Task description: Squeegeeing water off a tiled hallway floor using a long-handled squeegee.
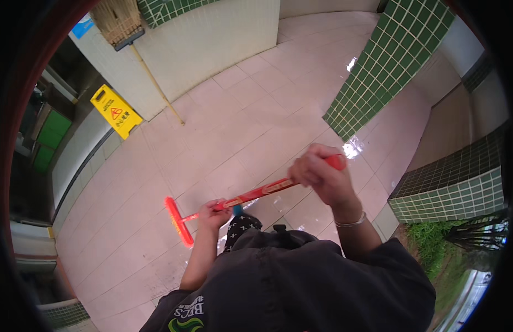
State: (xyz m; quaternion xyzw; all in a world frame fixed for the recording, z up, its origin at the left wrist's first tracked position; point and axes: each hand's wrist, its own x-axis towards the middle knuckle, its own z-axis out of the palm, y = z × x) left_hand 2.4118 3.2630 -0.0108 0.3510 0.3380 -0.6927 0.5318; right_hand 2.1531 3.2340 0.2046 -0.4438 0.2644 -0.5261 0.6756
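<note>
Both hands hold the red handle point(256, 194) of a long floor brush. My right hand point(320, 174) grips it close to its upper end, fingers closed around it. Lower down, my left hand point(214, 213) is closed on the same handle, nearer the head. The red brush head point(178, 222) rests at or just over the pale pink floor tiles point(223, 149), to the left of my left hand; whether it touches them I cannot tell. Wet, shiny patches show on the tiles around my feet.
A yellow wet-floor sign point(116, 112) stands by the low white wall point(206, 45). A broom point(157, 85) leans there, bristles up. A green-tiled pillar point(385, 70) rises at the upper right, and a tiled ledge point(451, 199) borders grass point(432, 245) at the right.
</note>
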